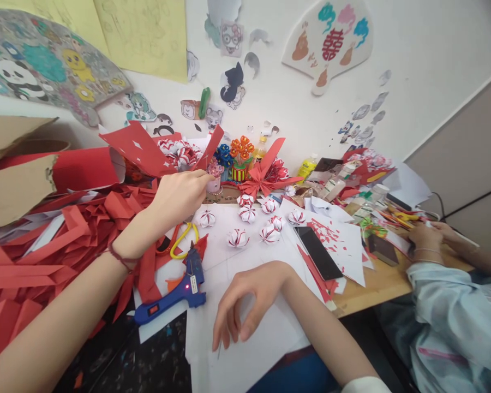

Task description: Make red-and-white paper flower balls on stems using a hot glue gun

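Observation:
My left hand (184, 192) reaches over the white paper (216, 273) toward the back of the table, its fingers bent together in a pinch. What they hold, if anything, is hidden; a faint thin line rises near the fingertips. Low over the paper hangs my right hand (251, 303), fingers loosely curved and thumb apart, with a faint thin sliver at one fingertip. Several red-and-white folded paper balls (238, 238) sit beyond it. Between my arms lies a blue hot glue gun (175, 297) with a lit red light, beside yellow-handled scissors (184, 240).
Folded red paper strips (61, 245) pile up at left. A black phone (318, 254) rests right of the paper balls. Behind stand beaded flowers (241, 153) and a red paper bow (262, 177). At right, another person's hands (427, 237) work among bottles and tools.

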Tool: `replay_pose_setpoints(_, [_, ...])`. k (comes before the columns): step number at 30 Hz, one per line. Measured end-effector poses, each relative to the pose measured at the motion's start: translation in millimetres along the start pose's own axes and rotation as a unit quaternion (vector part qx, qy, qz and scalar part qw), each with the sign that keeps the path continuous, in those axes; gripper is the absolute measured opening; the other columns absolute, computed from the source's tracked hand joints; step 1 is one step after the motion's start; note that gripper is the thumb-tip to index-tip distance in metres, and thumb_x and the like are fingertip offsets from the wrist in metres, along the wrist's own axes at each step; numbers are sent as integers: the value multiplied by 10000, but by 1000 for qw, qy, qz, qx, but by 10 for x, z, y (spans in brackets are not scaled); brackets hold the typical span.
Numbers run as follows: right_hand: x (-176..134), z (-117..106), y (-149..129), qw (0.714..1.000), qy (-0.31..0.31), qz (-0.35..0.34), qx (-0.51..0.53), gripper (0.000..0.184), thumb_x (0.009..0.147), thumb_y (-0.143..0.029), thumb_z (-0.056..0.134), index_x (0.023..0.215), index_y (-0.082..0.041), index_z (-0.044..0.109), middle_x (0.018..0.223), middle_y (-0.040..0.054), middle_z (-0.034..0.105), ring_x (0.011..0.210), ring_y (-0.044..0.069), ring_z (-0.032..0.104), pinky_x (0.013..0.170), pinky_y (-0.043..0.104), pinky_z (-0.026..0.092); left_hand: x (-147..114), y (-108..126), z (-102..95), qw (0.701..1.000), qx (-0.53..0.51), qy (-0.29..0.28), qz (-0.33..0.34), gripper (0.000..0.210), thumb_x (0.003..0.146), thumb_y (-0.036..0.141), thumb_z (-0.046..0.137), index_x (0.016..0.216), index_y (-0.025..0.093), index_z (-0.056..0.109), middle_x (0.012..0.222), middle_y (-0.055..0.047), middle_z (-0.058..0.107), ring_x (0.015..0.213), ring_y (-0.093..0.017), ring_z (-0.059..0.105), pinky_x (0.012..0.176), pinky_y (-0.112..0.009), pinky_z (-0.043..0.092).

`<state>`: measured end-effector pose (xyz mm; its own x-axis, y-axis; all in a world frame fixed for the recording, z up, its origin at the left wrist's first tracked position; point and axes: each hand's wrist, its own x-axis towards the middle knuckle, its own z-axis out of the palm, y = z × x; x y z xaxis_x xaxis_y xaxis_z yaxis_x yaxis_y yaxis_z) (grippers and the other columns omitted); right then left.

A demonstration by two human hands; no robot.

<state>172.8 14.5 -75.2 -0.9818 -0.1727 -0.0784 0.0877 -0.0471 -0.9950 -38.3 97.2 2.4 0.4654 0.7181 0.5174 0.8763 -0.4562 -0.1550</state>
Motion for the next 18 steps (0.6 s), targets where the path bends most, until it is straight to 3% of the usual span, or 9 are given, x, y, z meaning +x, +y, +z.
replay_pose_setpoints(6, [-24, -21, 27, 998, -41, 30, 26, 453, 869, -294, 759, 1271, -114, 653, 1126, 134, 683, 979, 199, 699, 959, 316, 562, -3, -36, 21, 999, -27, -2, -21, 436, 962, 242, 397, 1325, 274, 635, 1321, -15, 700, 987, -278, 736, 620, -335, 481])
replay_pose_setpoints(11, [-27, -21, 40, 998, -43, 34, 18, 472, 891, -291, 738, 1307, -98, 628, 1132, 143, 672, 973, 189, 693, 961, 311, 558, 2, 24, 29, 996, -81, 23, 11, 481, 973, 276, 414, 1436, 277, 543, 1431, 9, 631, 1081, -271, 713, 718, -354, 533])
replay_pose_setpoints(18, [-19, -14, 33, 998, -29, 45, 30, 472, 868, -302, 763, 1285, -111, 649, 1112, 132, 681, 973, 186, 688, 961, 302, 555, -11, 82, -30, 998, -58, 4, 20, 447, 993, 316, 398, 1416, 281, 541, 1442, 10, 612, 1017, -267, 726, 631, -358, 526])
